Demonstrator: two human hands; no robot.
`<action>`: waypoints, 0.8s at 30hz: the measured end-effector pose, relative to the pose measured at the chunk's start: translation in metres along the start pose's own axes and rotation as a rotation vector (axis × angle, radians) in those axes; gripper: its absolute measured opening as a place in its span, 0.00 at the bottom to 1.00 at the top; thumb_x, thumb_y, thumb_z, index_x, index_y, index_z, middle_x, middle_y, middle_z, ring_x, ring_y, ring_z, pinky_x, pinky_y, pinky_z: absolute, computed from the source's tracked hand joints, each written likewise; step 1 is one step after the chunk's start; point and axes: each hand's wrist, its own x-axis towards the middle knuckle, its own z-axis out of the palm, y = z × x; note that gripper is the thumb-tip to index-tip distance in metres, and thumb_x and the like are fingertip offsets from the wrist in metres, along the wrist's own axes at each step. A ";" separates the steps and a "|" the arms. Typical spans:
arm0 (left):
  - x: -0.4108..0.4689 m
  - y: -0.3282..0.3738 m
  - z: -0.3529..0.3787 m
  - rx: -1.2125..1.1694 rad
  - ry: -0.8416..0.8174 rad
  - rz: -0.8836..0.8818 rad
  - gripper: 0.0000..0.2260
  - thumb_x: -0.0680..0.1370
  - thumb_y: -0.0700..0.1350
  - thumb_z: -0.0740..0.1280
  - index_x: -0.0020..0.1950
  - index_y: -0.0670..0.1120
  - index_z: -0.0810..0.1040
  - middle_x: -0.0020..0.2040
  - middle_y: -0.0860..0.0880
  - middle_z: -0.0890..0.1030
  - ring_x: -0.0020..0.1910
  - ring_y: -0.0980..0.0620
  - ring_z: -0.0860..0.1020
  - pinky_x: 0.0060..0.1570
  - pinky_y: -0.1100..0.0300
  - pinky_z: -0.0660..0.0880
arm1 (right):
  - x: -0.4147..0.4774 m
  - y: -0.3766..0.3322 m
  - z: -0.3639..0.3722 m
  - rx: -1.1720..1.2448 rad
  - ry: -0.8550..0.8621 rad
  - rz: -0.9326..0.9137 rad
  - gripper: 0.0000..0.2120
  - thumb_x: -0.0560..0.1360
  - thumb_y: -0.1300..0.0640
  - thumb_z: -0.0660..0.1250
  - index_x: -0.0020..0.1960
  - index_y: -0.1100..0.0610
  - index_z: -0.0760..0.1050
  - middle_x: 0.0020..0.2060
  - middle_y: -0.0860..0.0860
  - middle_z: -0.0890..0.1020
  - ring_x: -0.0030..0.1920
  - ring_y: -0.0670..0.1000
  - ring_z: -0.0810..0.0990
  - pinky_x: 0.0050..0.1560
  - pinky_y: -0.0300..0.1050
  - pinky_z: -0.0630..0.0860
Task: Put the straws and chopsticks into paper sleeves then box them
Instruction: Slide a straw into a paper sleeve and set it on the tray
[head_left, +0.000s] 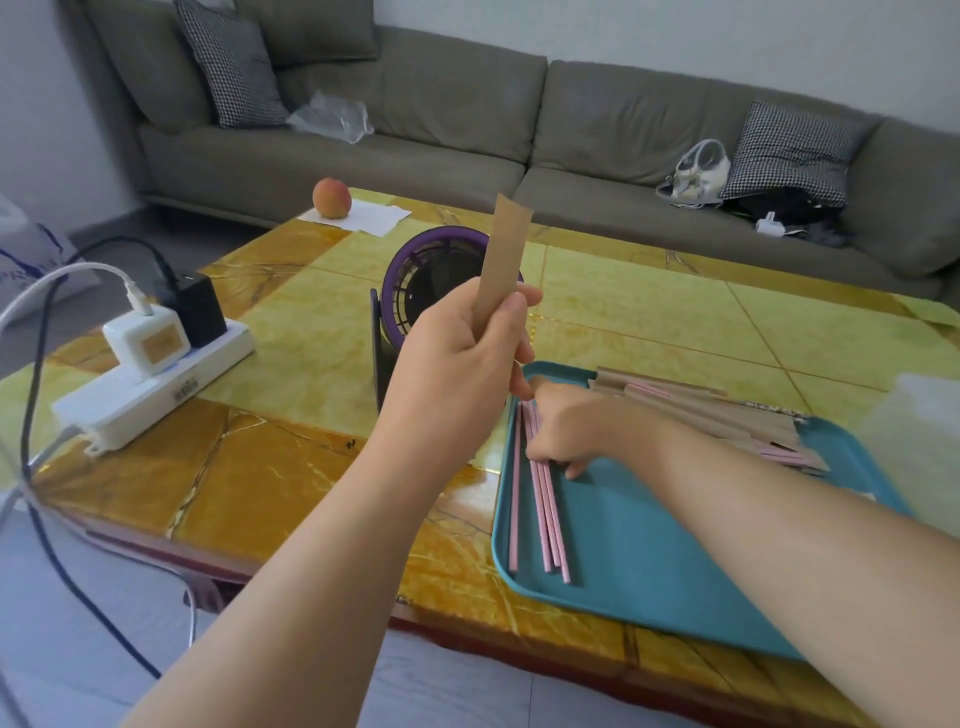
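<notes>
My left hand (462, 358) holds a brown paper sleeve (503, 254) upright above the table, fingers curled round its lower end. My right hand (563, 434) reaches onto the teal tray (649, 561), fingertips down on the upper ends of several pink straws (545, 514) lying lengthwise along the tray's left side. Whether it pinches one I cannot tell. A pile of brown sleeves (701, 410), some with pink straws inside, lies at the tray's far right.
A purple desk fan (426, 291) stands behind my left hand. A white power strip (156, 384) with chargers and cables sits at the left. A peach (331, 197) rests on white paper at the far edge. A grey sofa runs behind the table.
</notes>
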 end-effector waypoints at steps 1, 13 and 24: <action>0.000 0.000 0.000 0.000 0.001 0.001 0.08 0.82 0.45 0.57 0.51 0.50 0.77 0.33 0.51 0.76 0.28 0.59 0.74 0.33 0.69 0.73 | 0.000 0.001 -0.002 0.007 -0.023 -0.003 0.22 0.74 0.64 0.63 0.65 0.59 0.61 0.41 0.55 0.73 0.32 0.54 0.79 0.31 0.43 0.79; -0.001 -0.003 0.003 0.021 -0.001 0.003 0.08 0.82 0.45 0.58 0.51 0.51 0.77 0.34 0.52 0.76 0.29 0.59 0.74 0.35 0.68 0.75 | -0.003 0.015 -0.015 -0.161 -0.200 0.063 0.03 0.70 0.66 0.62 0.37 0.63 0.73 0.33 0.59 0.79 0.32 0.55 0.80 0.40 0.44 0.81; 0.000 -0.003 0.008 0.040 -0.015 0.018 0.09 0.82 0.45 0.57 0.52 0.50 0.77 0.32 0.54 0.75 0.28 0.58 0.73 0.38 0.59 0.76 | -0.017 0.034 -0.029 -0.078 -0.224 -0.001 0.07 0.76 0.61 0.64 0.40 0.63 0.75 0.34 0.56 0.79 0.29 0.49 0.78 0.32 0.37 0.78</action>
